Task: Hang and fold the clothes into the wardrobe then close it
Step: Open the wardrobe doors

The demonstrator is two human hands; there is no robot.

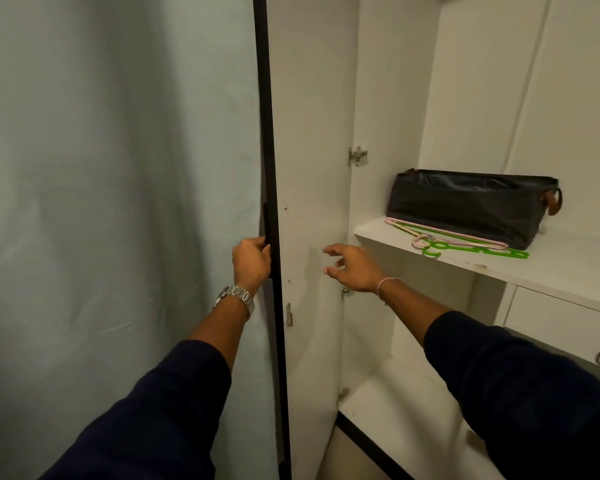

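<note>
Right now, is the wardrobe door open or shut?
Open: the door is swung out, shelf exposed, left hand gripping its handle.

- Wardrobe door (312,133): smooth matt white laminate, edged in black.
- Storage box (465,206): dark, faintly glossy fabric.
- Hangers (465,247): smooth plastic.
- Hinge (356,155): shiny metal.
- Watch (234,296): polished metal links.
</note>
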